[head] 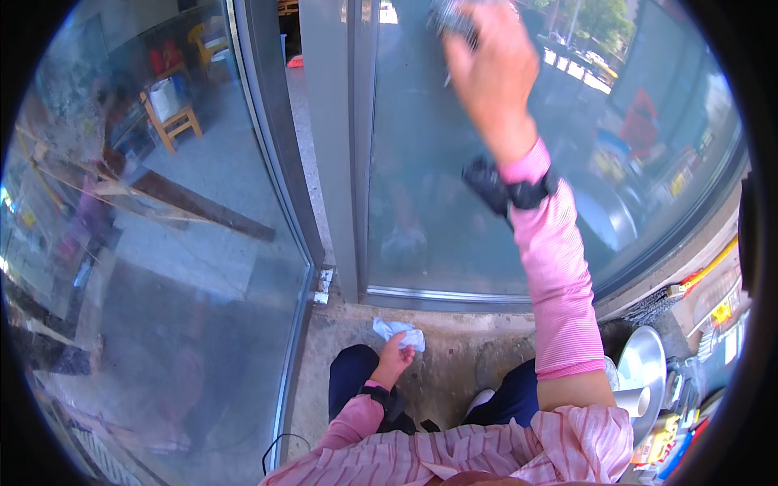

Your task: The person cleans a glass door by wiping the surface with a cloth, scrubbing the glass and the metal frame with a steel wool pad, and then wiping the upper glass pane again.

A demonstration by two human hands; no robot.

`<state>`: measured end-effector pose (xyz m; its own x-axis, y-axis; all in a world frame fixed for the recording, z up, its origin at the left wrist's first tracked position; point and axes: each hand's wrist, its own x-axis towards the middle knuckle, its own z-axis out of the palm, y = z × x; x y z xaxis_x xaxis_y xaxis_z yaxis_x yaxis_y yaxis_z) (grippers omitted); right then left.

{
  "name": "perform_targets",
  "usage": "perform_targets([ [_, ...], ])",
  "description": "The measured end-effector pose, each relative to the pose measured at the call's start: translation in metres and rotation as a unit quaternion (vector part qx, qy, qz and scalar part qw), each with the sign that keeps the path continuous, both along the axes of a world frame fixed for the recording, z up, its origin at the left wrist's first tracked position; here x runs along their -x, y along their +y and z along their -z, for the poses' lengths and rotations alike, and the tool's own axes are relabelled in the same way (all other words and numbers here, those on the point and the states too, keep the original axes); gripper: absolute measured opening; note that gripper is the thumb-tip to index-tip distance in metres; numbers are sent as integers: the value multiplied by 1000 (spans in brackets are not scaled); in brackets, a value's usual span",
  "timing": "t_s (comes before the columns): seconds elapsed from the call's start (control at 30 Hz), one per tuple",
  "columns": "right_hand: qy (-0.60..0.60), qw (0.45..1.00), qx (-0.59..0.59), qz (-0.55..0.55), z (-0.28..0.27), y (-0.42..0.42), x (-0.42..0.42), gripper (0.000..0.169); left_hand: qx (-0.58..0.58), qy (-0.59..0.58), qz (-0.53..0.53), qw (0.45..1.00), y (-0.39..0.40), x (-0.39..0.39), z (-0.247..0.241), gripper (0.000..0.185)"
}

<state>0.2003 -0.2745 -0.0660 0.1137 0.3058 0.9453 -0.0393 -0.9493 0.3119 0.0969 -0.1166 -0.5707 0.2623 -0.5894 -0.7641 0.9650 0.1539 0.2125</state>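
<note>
High on a fixed glass pane point(437, 182), my right hand point(501, 79) presses a crumpled grey wad point(453, 21) to the surface. The wad is partly cut off at the top, and whether it is cloth or paper cannot be made out. Lower down, near my knee, my left hand point(395, 361) grips a crumpled pale cloth or tissue point(398, 334) between thumb and fingers. This one hangs in front of the pane's bottom frame, apart from the glass. Both wrists wear black straps over pink sleeves.
A metal-framed glass door point(200, 291) stands ajar on the left. On the right lie a metal basin point(647, 358), a white paper roll or tube point(632, 401), a yellow-handled brush point(699, 276) and several packages point(659, 437). A concrete sill point(462, 322) runs under the pane.
</note>
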Motion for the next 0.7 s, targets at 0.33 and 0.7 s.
perform_targets([
  [0.33, 182, 983, 17, 17, 68, 16, 8, 11, 2, 38, 11, 999, 7, -1, 11, 33],
  [0.7, 359, 923, 131, 44, 142, 18, 22, 10, 18, 19, -3, 1000, 12, -4, -13, 27],
])
